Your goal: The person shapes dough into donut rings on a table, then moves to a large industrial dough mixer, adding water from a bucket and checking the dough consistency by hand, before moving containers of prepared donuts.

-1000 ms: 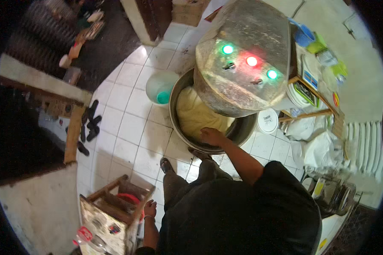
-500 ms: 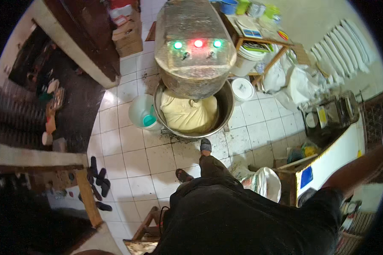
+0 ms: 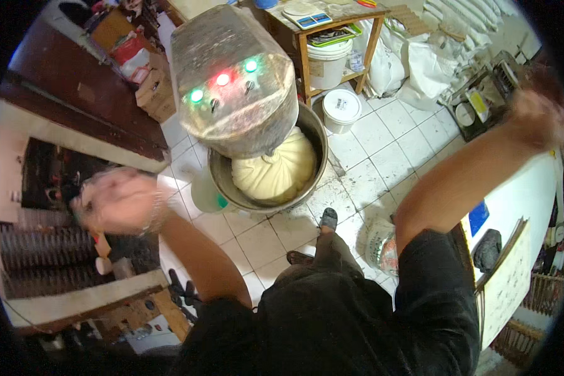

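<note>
My left hand (image 3: 120,202) is raised at the left, smeared by motion, so I cannot make out its fingers or anything in them. At the far right my right hand (image 3: 541,120) is lifted at the end of a bent arm, also blurred, above the white tabletop (image 3: 521,188). Neither hand touches the dough mixer (image 3: 235,81), which stands ahead with one red and two green lights lit. Beneath its head, a steel bowl (image 3: 321,147) holds a large pale, twisted lump of dough (image 3: 272,169).
A white lidded bucket (image 3: 343,108) stands right of the bowl, and a translucent pail (image 3: 205,191) on its left. Beyond is a wooden table (image 3: 373,41) with a scale (image 3: 307,20). White sacks (image 3: 432,66) lie at the back right. A sack (image 3: 381,247) stands by my right leg.
Both my arms have come up and spread apart to the sides; the left was out of sight before. My view has turned, so the mixer sits further left and tilted.
</note>
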### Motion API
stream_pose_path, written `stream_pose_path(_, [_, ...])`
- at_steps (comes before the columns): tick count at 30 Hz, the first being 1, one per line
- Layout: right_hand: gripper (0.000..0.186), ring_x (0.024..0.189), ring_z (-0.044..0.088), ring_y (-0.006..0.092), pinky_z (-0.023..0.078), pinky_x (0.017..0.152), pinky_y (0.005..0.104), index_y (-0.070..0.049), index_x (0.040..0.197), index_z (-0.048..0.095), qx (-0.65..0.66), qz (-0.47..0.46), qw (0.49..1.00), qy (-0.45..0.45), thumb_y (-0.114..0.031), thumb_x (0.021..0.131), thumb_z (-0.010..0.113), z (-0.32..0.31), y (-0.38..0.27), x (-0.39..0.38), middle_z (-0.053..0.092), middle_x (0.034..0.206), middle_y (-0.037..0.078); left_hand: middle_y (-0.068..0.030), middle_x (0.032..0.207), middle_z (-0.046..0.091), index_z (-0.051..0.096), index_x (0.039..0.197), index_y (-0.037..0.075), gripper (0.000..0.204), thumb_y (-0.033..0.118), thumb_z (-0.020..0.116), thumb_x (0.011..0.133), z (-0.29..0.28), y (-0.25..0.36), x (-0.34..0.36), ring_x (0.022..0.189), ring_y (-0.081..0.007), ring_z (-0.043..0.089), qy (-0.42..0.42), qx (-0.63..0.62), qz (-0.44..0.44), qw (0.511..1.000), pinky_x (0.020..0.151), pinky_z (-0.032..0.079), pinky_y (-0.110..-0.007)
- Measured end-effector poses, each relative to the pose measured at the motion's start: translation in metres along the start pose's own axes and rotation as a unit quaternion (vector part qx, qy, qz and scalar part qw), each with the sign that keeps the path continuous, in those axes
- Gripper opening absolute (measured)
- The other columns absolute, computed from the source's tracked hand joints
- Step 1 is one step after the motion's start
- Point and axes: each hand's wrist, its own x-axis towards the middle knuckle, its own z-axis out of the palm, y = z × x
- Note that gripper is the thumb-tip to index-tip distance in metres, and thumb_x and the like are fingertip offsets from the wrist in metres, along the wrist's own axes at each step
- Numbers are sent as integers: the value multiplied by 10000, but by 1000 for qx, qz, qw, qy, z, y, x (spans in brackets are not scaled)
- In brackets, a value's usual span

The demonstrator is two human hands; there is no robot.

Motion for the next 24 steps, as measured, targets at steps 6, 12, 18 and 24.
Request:
stream_pose_path(6, [444,952,605,191,500,832,314,64,1247,508,-389,576,719,2,-217,923,625,-163,170,-433,630,1109,148,-219,1271,569,443,1345,-47,679,301,734,840,139,-96,81,1134,-295,567,-21,76,-144,986,971,446,-417])
stream_pose_path(12, [470,898,660,283,507,788,365,65,1067,622,-494,729,452,-140,-345,846,692,-274,54,-646,680,999,209,-266,1364,464,363,1397,-57,784,353,730,838,222,-173,258,1245,-342,492,135,4,-227,965,1044,440,-450])
stream_pose_path(18, [316,716,634,213,491,679,310,42,955,642,-495,759,421,36,-268,897,661,-297,-9,-724,656,718,132,-120,1584,181,201,1521,76,816,348,650,896,276,-265,283,1402,-278,286,313,-514,-85,794,1150,246,-398])
stream_pose_path(24, [342,771,587,111,481,707,261,49,1085,614,-401,788,441,158,-251,924,637,-269,51,-747,666,875,53,-143,1546,262,202,1520,67,913,512,647,858,255,-319,305,1346,-340,364,337,-404,38,850,1100,311,-511])
